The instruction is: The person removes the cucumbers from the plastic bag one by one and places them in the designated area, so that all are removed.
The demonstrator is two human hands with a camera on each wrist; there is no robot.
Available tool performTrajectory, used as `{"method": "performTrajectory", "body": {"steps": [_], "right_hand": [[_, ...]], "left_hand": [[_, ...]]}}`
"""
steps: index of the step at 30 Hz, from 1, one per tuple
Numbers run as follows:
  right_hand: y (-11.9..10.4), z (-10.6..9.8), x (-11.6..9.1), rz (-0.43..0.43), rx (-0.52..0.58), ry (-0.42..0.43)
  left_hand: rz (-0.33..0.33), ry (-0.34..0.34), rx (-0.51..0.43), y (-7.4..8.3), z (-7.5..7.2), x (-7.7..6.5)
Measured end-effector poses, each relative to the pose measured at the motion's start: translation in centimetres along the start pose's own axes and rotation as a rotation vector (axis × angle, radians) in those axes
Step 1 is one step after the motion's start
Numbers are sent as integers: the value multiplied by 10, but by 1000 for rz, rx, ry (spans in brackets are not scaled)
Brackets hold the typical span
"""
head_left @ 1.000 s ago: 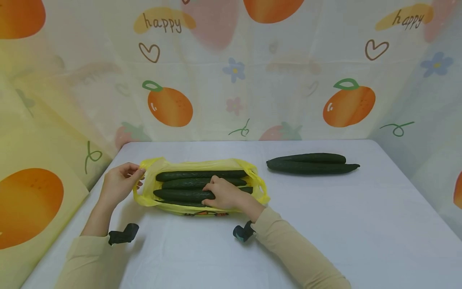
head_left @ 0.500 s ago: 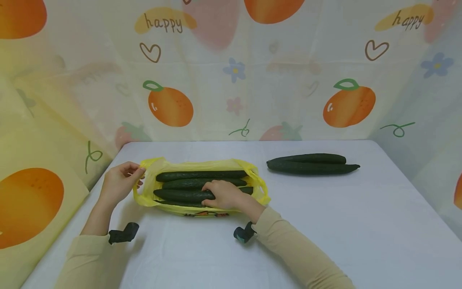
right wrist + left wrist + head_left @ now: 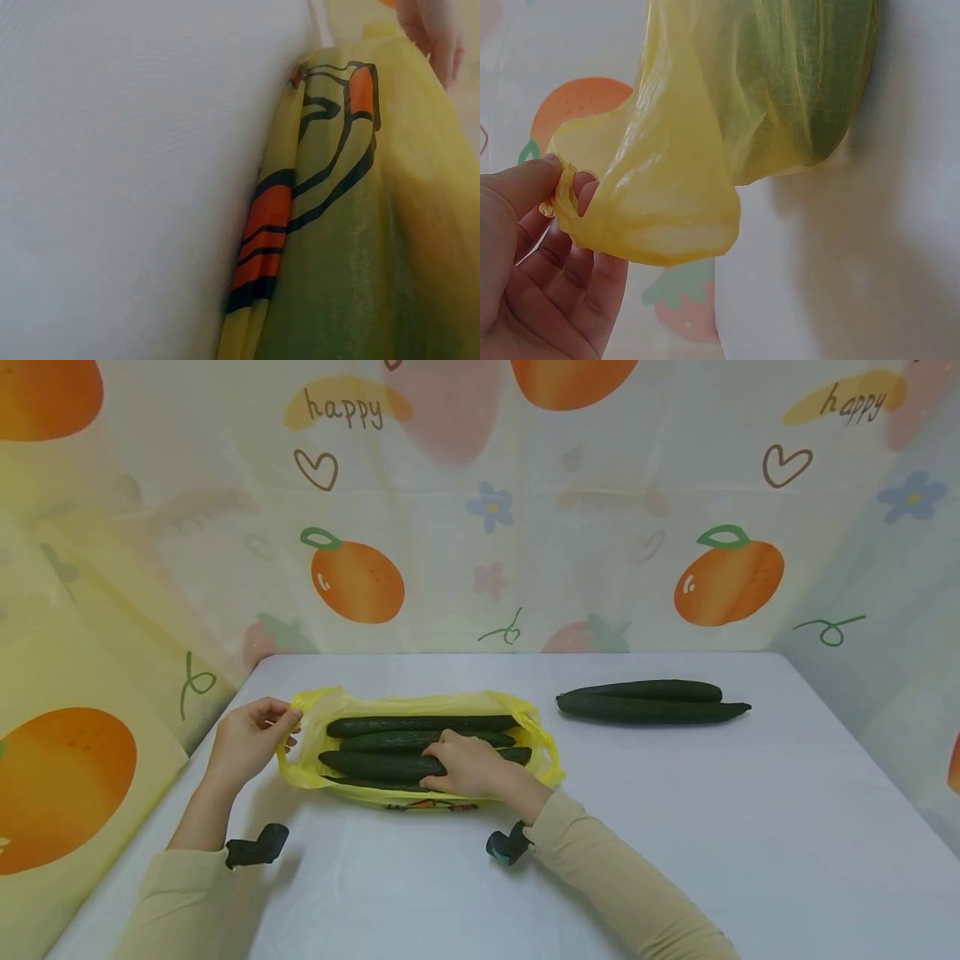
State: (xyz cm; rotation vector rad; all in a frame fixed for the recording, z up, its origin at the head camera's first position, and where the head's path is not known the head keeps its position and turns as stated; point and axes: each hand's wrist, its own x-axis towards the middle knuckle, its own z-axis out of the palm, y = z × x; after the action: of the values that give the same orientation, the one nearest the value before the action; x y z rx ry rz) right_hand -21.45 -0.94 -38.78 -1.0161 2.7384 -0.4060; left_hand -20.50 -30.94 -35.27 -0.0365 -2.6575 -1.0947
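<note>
A thin yellow plastic bag (image 3: 420,703) lies on its side along the table, its mouth held wide. Several long dark green cucumbers rest inside it, side by side. My left hand (image 3: 251,739) pinches the bag's handle between thumb and fingers, and the left wrist view shows the gathered handle (image 3: 568,196) there. Reaching into the bag's mouth, my right hand (image 3: 472,764) grips the front cucumber (image 3: 386,766) near its middle, thumb on the near side. The right wrist view shows mostly the bag's printed side (image 3: 330,187); the right hand is hidden there.
Two more cucumbers (image 3: 652,710) lie together at the back right of the white-covered table (image 3: 675,827). A patterned cloth (image 3: 480,560) with oranges hangs behind and at the sides. Black camera mounts (image 3: 257,846) stick out from both wrists.
</note>
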Motion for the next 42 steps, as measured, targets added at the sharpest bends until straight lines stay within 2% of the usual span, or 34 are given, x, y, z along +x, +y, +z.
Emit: {"method": "performTrajectory", "body": {"steps": [5,17,25,34,42], "right_hand": [[2,1,0,8,9,22],[5,6,-1,-56,-19,108],[7,4,-6,-103,-42,127],[10,-1,-10,-141,-3,197],[6,-9,-13,-148,22,240]], "left_hand": [[6,-3,-5,-1,0,0],[18,0,-6,-3,0,1],[20,-1,-7,-2,0,0],[20,0,-5,-2,-1,1],[36,28,62,3,1,2]]}}
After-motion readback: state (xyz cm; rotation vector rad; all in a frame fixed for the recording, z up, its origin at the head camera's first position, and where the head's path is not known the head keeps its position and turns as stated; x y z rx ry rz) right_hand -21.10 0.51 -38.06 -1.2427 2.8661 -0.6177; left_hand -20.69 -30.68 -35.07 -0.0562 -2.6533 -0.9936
